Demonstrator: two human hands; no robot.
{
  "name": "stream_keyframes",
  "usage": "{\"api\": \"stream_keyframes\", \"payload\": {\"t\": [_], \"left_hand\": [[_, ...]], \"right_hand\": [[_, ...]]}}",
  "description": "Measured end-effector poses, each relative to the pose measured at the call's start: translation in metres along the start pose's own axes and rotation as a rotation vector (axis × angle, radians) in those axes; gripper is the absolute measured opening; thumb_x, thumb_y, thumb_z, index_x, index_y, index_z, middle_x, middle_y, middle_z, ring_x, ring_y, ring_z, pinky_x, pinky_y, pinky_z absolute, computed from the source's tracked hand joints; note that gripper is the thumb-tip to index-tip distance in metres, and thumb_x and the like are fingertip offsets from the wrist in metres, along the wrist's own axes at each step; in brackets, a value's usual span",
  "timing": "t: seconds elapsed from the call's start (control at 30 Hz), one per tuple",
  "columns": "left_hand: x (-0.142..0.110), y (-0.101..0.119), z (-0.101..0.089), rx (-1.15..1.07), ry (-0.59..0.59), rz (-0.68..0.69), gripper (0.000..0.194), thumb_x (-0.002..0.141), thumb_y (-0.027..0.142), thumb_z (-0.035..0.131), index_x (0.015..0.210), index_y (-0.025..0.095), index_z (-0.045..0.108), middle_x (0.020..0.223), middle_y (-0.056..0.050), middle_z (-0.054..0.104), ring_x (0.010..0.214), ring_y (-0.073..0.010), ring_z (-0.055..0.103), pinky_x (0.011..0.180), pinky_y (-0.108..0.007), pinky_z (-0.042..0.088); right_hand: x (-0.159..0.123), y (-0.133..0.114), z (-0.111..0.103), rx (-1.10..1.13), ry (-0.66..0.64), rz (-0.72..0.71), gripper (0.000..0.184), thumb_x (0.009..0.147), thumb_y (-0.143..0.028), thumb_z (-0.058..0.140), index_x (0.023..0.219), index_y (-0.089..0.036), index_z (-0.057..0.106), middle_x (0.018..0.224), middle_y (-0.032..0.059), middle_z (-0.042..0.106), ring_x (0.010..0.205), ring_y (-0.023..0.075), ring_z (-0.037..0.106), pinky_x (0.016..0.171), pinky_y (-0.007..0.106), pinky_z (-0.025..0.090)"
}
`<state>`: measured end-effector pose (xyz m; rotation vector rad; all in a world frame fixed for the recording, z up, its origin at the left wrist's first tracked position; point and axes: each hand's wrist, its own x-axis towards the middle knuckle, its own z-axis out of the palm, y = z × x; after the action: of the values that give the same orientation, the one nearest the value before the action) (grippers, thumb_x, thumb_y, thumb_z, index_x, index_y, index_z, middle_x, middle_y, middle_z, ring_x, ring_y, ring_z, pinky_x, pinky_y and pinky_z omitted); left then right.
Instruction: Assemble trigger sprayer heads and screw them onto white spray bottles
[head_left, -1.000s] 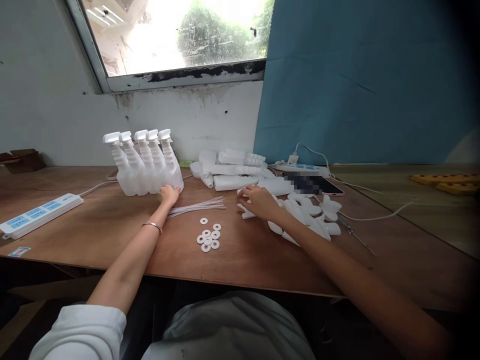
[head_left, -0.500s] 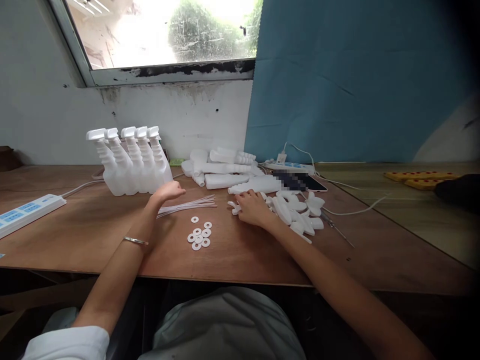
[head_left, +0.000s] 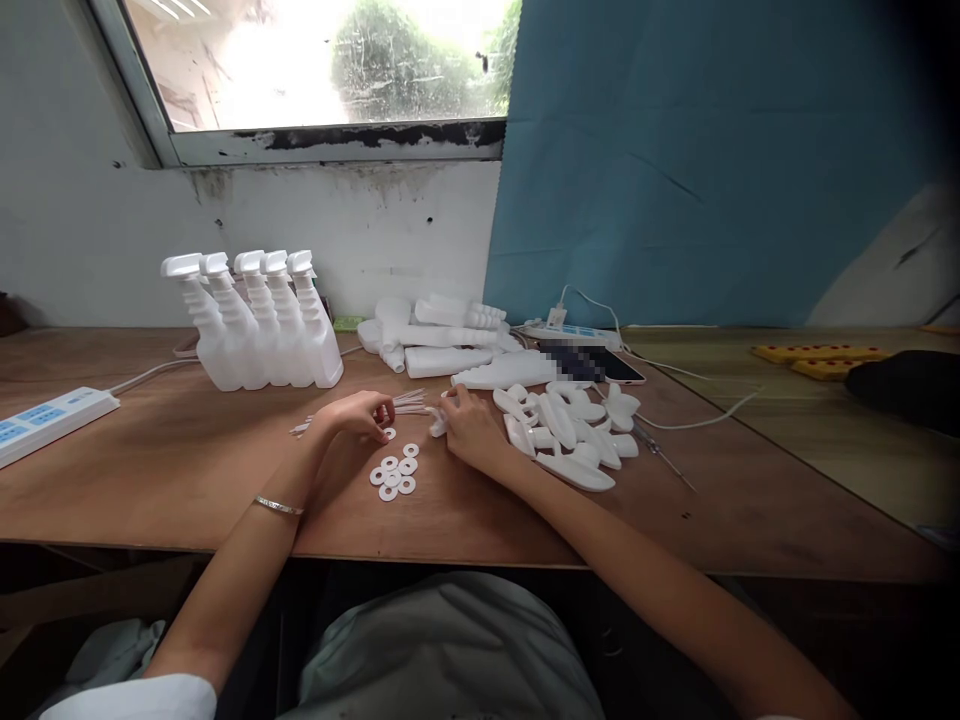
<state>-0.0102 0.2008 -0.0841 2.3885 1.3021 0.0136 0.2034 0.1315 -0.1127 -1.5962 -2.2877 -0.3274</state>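
My left hand [head_left: 360, 414] is closed in a pinch at the edge of a flat white washer [head_left: 390, 434], just above the wood. Below it lies a loose cluster of several white washers [head_left: 392, 478]. Thin white tubes [head_left: 411, 402] run behind my left fingers, which partly hide them. My right hand [head_left: 472, 430] grips a small white plastic piece [head_left: 438, 424]; its exact shape is mostly covered by the fingers. Right of this hand is a pile of white plastic spray-head parts [head_left: 559, 420].
White spray bottles [head_left: 270, 340] stand in a row at the back left. More white bottle-like pieces [head_left: 450, 362] lie in the back middle. Power strips [head_left: 56, 425], a phone [head_left: 622, 370], a cable and a thin screwdriver [head_left: 667, 457] are around.
My left hand has come down and right, from beside the bottles to the upper washer. My right hand has drawn left from the pile with a white plastic piece.
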Motion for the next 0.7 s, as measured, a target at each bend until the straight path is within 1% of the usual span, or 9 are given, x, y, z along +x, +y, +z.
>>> {"api": "stream_keyframes", "payload": {"t": [0.13,0.27,0.33,0.4,0.47,0.53,0.57,0.6,0.7], "left_hand": [[0.001,-0.001,0.006,-0.062,0.047,0.052,0.027,0.054,0.039,0.066,0.073,0.02,0.063,0.075,0.0,0.062,0.067,-0.0158,0.056,0.056,-0.021,0.037],[0.0,0.001,0.008,-0.141,0.124,0.073,0.025,0.053,0.036,0.068,0.07,0.019,0.061,0.066,0.0,0.062,0.061,-0.0152,0.055,0.052,-0.021,0.037],[0.0,0.003,0.007,-0.18,0.198,0.075,0.027,0.057,0.037,0.066,0.074,0.017,0.06,0.067,-0.001,0.062,0.061,-0.0147,0.055,0.053,-0.022,0.038],[0.001,0.007,0.006,-0.257,0.322,0.088,0.031,0.064,0.041,0.062,0.082,0.016,0.058,0.07,-0.002,0.063,0.064,-0.0144,0.056,0.057,-0.023,0.04],[0.001,0.014,0.005,-0.423,0.46,0.141,0.036,0.068,0.045,0.06,0.088,0.015,0.055,0.072,-0.003,0.063,0.065,-0.0142,0.056,0.06,-0.024,0.042],[0.001,0.023,0.008,-0.612,0.54,0.217,0.04,0.067,0.046,0.062,0.09,0.014,0.055,0.07,-0.003,0.063,0.063,-0.0131,0.056,0.059,-0.024,0.042],[0.001,0.028,0.01,-0.666,0.545,0.252,0.04,0.066,0.046,0.064,0.089,0.014,0.056,0.068,-0.002,0.062,0.06,-0.012,0.054,0.057,-0.023,0.041],[0.001,0.033,0.013,-0.67,0.534,0.283,0.039,0.066,0.045,0.064,0.089,0.014,0.057,0.065,-0.001,0.061,0.057,-0.0106,0.051,0.055,-0.023,0.04],[0.004,0.042,0.024,-0.498,0.514,0.376,0.034,0.069,0.043,0.063,0.087,0.014,0.061,0.061,0.001,0.056,0.053,-0.0082,0.043,0.053,-0.022,0.036]], "right_hand": [[-0.001,0.002,0.011,0.175,0.113,-0.041,0.032,0.08,-0.012,0.047,0.111,-0.019,0.052,0.106,0.0097,0.047,0.094,0.0215,0.049,0.081,0.033,0.039],[0.002,0.007,0.02,0.287,0.179,-0.021,0.034,0.08,-0.017,0.053,0.113,-0.019,0.049,0.101,0.0079,0.048,0.093,0.0213,0.049,0.083,0.034,0.041],[0.003,0.008,0.022,0.348,0.209,-0.015,0.036,0.077,-0.018,0.058,0.112,-0.016,0.048,0.1,0.0081,0.047,0.094,0.0213,0.049,0.085,0.034,0.042],[0.002,0.007,0.022,0.419,0.235,-0.004,0.037,0.074,-0.02,0.062,0.108,-0.014,0.049,0.102,0.0087,0.045,0.095,0.0204,0.05,0.083,0.032,0.044],[0.001,0.006,0.023,0.482,0.235,0.014,0.035,0.071,-0.022,0.065,0.103,-0.016,0.051,0.105,0.0085,0.042,0.093,0.0191,0.051,0.079,0.031,0.046],[0.001,0.004,0.023,0.541,0.218,0.007,0.035,0.07,-0.023,0.065,0.102,-0.018,0.051,0.105,0.0071,0.043,0.091,0.0179,0.052,0.077,0.03,0.046],[0.001,0.004,0.024,0.569,0.21,-0.01,0.036,0.07,-0.023,0.065,0.102,-0.019,0.05,0.104,0.0061,0.045,0.092,0.0177,0.052,0.078,0.031,0.045],[0.001,0.004,0.025,0.595,0.205,-0.028,0.038,0.07,-0.023,0.066,0.104,-0.02,0.049,0.103,0.005,0.048,0.092,0.0177,0.052,0.079,0.031,0.045],[0.001,0.004,0.027,0.668,0.206,-0.042,0.046,0.068,-0.023,0.067,0.108,-0.019,0.043,0.099,0.0041,0.054,0.093,0.0182,0.052,0.08,0.033,0.043]]}}
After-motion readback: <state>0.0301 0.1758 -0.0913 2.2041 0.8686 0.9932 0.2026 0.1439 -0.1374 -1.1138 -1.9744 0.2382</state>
